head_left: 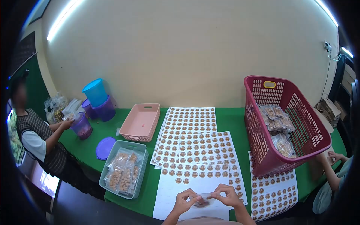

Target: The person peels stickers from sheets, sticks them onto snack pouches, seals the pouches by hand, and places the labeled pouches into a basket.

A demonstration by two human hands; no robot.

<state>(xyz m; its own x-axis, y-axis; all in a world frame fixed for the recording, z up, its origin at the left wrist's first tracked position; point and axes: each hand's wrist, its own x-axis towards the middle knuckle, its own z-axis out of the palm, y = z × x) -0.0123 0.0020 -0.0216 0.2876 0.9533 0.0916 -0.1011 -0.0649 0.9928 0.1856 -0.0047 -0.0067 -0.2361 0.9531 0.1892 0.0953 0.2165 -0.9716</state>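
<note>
Near the bottom centre, my left hand (185, 199) and my right hand (227, 195) pinch the two upper corners of a small clear plastic bag (204, 201). Something reddish-brown shows low in the bag, too small to make out. Under the hands lies a white sheet of round brown stickers (195, 187), its lower part bare of stickers. More sticker sheets (191, 120) lie behind it, overlapping. To the left, a grey-green basket (144, 165) holds clear packets of light brown pieces (120, 178).
A large maroon basket (262, 157) with packets stands right, beside another sticker sheet (273, 195). A pink basket (138, 134), purple lid (105, 148) and blue tub (95, 92) are left. One person (37, 138) stands left; another person's arm (330, 172) shows right.
</note>
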